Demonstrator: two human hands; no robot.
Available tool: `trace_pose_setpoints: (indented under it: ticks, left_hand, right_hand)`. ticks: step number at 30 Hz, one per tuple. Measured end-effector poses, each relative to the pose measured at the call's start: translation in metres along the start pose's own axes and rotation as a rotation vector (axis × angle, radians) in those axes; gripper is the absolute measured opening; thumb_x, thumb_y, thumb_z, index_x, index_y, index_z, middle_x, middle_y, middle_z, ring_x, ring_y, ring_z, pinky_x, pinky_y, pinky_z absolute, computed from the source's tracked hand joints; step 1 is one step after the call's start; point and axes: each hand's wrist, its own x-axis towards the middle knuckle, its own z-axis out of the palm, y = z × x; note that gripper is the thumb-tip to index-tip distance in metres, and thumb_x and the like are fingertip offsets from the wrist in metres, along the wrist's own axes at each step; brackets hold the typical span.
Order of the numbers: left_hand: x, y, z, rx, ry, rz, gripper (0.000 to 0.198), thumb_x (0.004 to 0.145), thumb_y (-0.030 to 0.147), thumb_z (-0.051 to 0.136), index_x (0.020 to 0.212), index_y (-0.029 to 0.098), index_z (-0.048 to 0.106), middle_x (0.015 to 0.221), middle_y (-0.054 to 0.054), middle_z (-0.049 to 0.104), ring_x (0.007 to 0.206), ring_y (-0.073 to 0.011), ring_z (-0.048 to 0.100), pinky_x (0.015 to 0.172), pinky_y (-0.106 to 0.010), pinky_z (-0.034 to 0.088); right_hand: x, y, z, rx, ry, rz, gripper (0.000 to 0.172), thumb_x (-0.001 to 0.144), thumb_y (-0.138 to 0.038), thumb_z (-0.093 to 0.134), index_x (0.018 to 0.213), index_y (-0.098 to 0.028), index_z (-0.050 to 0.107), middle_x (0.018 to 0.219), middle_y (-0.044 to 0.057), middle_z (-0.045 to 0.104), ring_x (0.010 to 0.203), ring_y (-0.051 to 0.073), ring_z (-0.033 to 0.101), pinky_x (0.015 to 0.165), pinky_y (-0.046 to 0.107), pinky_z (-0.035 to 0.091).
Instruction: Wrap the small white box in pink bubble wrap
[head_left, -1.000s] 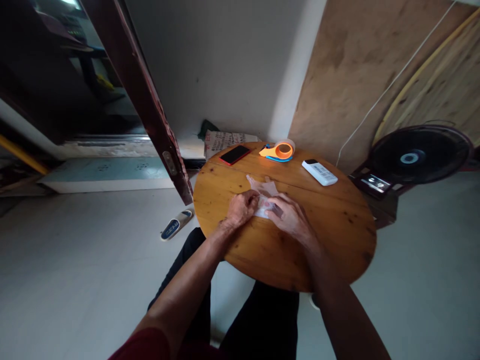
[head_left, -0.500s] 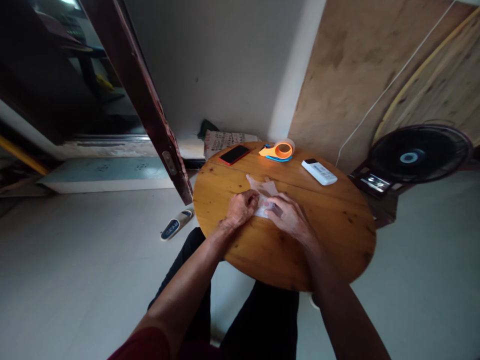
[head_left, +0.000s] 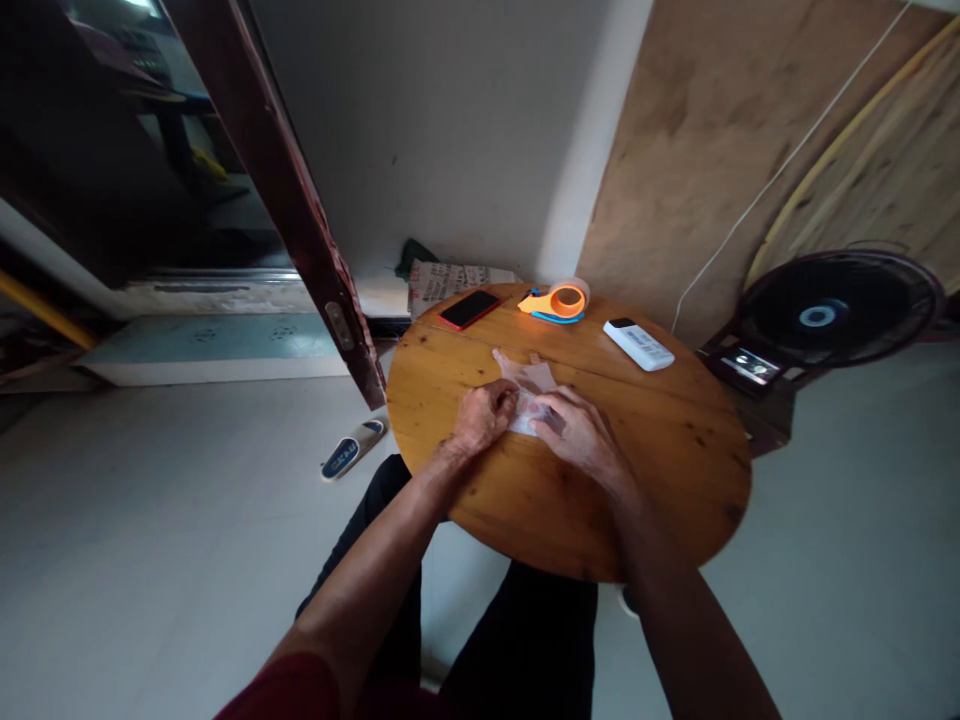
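Observation:
A small, thin, whitish translucent plastic bag [head_left: 534, 378], crumpled at its far end, lies on the round wooden table [head_left: 675, 480] between my hands. My left hand [head_left: 484, 412] is closed on its left edge, the fingertips pinched together. From the other side my right hand [head_left: 576, 425] grips the bag's right part, thumb and fingers curled over it. Both hands rest low at the tabletop, a short gap apart. Whatever the bag may contain is hard to make out.
Toward the table's far edge lie a red-edged phone [head_left: 469, 310], an orange tape dispenser [head_left: 559, 302] and a white handheld device [head_left: 639, 344]. A black fan [head_left: 832, 310] stands at the right. The door [head_left: 300, 190] is at the left, with a slipper [head_left: 352, 450] on the floor.

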Motion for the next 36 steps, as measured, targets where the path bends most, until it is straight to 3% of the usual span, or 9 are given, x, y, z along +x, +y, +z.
trace_pose_setpoints:
  ticks: [36]
  left_hand:
    - [-0.0017,0.0004,-0.0005,-0.015,0.009,0.002,0.03,0.087,0.027,0.048,0.104,0.017,0.071,0.078,-0.004,0.071,0.064,-0.012,0.058,0.06,-0.021,0.041]
  right_hand:
    - [0.0008,-0.0027,-0.002,-0.001,-0.009,0.024,0.016,0.083,-0.027,0.059,0.097,-0.024,0.065,0.1,0.005,0.066,0.092,0.021,0.062,0.081,0.032,0.048]
